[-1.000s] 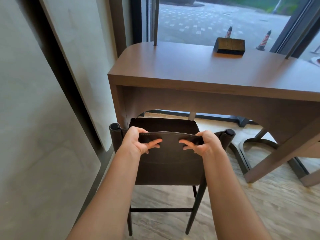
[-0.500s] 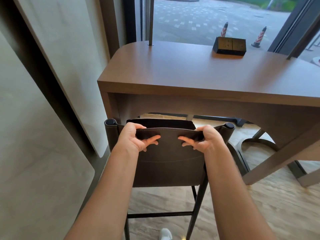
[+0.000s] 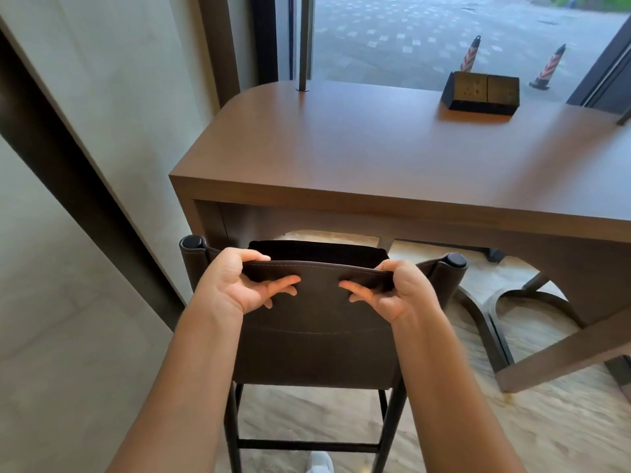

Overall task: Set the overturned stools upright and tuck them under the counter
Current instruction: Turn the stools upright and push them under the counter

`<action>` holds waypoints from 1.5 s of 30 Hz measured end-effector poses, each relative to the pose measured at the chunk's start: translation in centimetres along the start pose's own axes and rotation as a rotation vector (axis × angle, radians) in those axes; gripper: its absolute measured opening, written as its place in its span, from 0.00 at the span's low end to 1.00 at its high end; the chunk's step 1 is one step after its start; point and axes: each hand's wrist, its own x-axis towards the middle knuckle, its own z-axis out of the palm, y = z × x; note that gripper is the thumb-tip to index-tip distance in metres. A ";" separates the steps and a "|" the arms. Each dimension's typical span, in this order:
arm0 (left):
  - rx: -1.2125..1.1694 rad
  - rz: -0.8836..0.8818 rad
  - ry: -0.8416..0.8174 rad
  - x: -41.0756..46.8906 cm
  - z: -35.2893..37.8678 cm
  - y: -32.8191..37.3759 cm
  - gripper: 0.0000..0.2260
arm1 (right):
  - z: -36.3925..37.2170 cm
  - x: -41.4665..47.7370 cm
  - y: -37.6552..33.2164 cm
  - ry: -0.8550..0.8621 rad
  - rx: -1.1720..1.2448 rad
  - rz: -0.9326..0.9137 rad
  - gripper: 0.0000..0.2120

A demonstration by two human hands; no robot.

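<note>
Stool (image 3: 317, 353) upright — backrest gripped by left hand (image 3: 235, 285), right hand (image 3: 396, 291)

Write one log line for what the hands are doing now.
stool: upright, seat at counter edge | left hand: grips its top edge | right hand: grips its top edge | not yet tucked

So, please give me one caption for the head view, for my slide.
Left hand and right hand grip the backrest of the upright stool before the wooden counter.
</note>
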 end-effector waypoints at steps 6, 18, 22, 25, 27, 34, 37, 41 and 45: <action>0.006 -0.002 0.009 0.5 0.2 0.1 0.09 | 0.0 0.8 -0.4 -0.017 0.037 0.010 0.12; 0.009 -0.012 0.003 1.4 1.6 1.2 0.07 | 1.3 1.7 -1.4 0.008 0.049 0.009 0.09; 0.020 0.024 0.005 2.2 2.3 1.4 0.08 | 1.8 2.4 -1.8 0.018 0.045 -0.029 0.08; 0.032 0.046 -0.008 3.1 3.3 1.8 0.10 | 2.4 2.9 -2.5 0.011 0.049 -0.076 0.09; 0.046 0.060 -0.020 3.5 4.3 2.0 0.10 | 2.6 3.3 -3.2 0.023 0.049 -0.097 0.09; 0.067 0.108 -0.086 5.4 7.7 2.5 0.10 | 2.9 4.7 -5.5 0.016 0.082 -0.195 0.09; 0.073 0.152 -0.096 6.5 8.2 2.5 0.09 | 3.0 5.6 -5.6 -0.001 0.053 -0.252 0.09; 0.072 0.173 -0.119 8.3 7.7 1.1 0.10 | 1.4 8.7 -5.0 -0.036 0.040 -0.294 0.10; 0.050 0.142 -0.109 10.1 6.8 -1.2 0.14 | -0.5 11.0 -4.2 0.075 0.075 -0.315 0.25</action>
